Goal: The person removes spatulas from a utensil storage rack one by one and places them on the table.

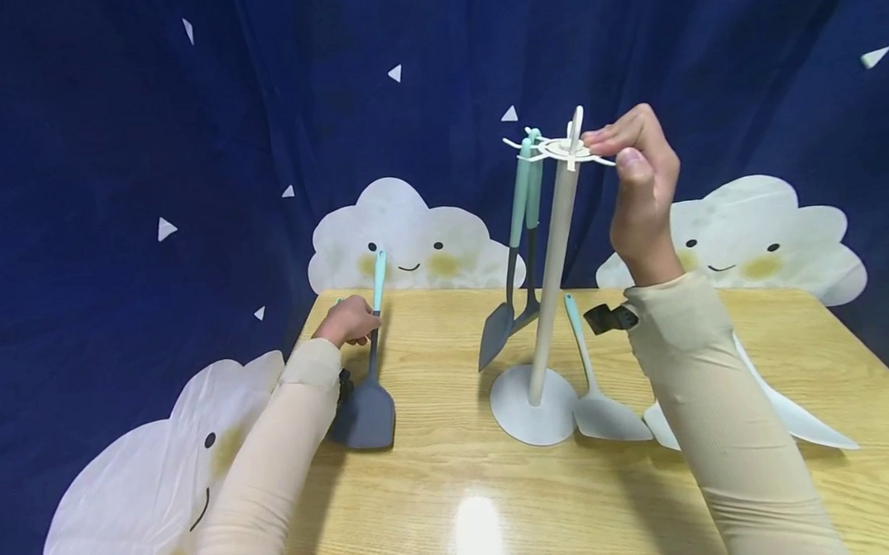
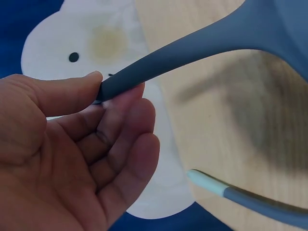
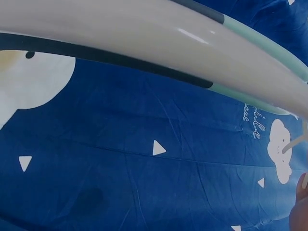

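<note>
My left hand (image 1: 348, 321) pinches a grey spatula (image 1: 371, 415) by its dark shaft. The spatula's blade points toward me, with its teal handle up past the hand. In the left wrist view the thumb and fingers close on the shaft (image 2: 163, 62). A second grey utensil with a teal end (image 2: 250, 202) lies on the table below it. My right hand (image 1: 645, 186) grips the white hook ring (image 1: 558, 150) atop a utensil stand (image 1: 552, 281). From the ring hang a teal-handled spatula (image 1: 497, 333) and another teal-handled utensil (image 1: 533, 191), partly hidden.
The stand's round white base (image 1: 505, 403) rests on the wooden table (image 1: 431, 485). Right of it lies a teal-handled turner (image 1: 607, 415). Farther right, a pale utensil (image 1: 812, 419) is partly covered by my right forearm. A blue curtain (image 1: 147, 117) with clouds surrounds the table.
</note>
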A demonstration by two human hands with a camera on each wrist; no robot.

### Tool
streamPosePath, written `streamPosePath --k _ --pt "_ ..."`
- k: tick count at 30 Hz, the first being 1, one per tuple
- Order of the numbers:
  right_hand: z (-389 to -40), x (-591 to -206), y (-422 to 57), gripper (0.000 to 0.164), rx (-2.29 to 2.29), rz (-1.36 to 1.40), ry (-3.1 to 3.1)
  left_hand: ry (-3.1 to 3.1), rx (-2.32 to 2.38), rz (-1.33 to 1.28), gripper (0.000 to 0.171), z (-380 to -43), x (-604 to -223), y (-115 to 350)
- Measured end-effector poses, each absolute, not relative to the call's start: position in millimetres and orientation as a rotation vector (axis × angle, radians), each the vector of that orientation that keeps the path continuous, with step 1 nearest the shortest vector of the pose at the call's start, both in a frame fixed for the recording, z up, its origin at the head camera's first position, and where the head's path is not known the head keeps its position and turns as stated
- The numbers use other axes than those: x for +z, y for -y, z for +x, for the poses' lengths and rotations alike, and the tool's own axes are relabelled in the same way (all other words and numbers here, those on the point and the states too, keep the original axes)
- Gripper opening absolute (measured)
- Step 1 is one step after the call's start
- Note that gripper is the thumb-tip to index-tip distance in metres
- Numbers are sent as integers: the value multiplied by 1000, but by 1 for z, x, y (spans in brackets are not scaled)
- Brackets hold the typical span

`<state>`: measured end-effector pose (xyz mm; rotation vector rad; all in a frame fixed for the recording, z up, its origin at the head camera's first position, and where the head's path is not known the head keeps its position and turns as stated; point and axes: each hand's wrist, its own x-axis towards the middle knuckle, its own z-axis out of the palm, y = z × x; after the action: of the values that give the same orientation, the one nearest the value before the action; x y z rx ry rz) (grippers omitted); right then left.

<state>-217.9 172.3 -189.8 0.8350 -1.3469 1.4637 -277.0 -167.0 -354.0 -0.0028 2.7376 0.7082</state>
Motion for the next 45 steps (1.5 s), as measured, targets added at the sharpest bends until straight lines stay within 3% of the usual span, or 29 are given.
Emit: streamPosePath --k 18,36,45 --pt "-217 -189 -172 27 1452 834 1352 -2791 584 -92 34 -281 -390 176" --pt "-219 -190 -173 29 1465 843 1329 -2926 421 -104 11 -276 -418 169" --pt "-218 -190 -173 28 1458 848 1332 -2863 362 -78 20 -275 -415 165"
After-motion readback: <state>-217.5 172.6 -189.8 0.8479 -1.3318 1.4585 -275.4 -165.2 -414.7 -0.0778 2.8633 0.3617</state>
